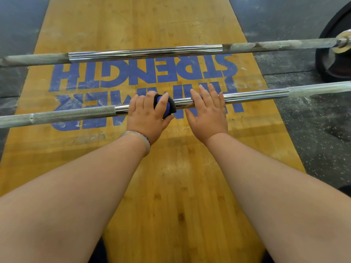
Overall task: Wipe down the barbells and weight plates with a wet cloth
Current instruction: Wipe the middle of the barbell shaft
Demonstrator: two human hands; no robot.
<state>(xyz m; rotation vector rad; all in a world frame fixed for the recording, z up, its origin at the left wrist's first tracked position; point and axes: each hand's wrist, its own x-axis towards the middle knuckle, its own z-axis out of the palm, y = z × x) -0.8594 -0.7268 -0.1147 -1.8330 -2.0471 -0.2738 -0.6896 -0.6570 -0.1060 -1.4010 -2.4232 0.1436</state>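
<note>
- The left hand [147, 114] is curled round a blue and black cloth [164, 106], clasping it against the near barbell [76, 112]. A pale bracelet [138, 137] sits at that wrist.
- The right hand [208, 112] lies just beside it, fingers straight and spread, resting flat on the same bar and grasping nothing.
- The near barbell lies across the wooden platform [171, 186]. It is shiny and smooth under the hands and knurled and duller toward the left.
- The far barbell [144, 53] lies beyond it, roughly parallel. Its middle is bright, and both outer stretches are blotched grey-white and brown.
- A black weight plate [330, 61] sits on the far bar's right end, cut off by the frame edge.
- Blue lettering [133, 73] on the platform, upside down from here, reads "STRENGTH". A second line is crossed by the bar and hands and cannot be read whole.
- Dark speckled rubber floor [313, 120] flanks the platform.
</note>
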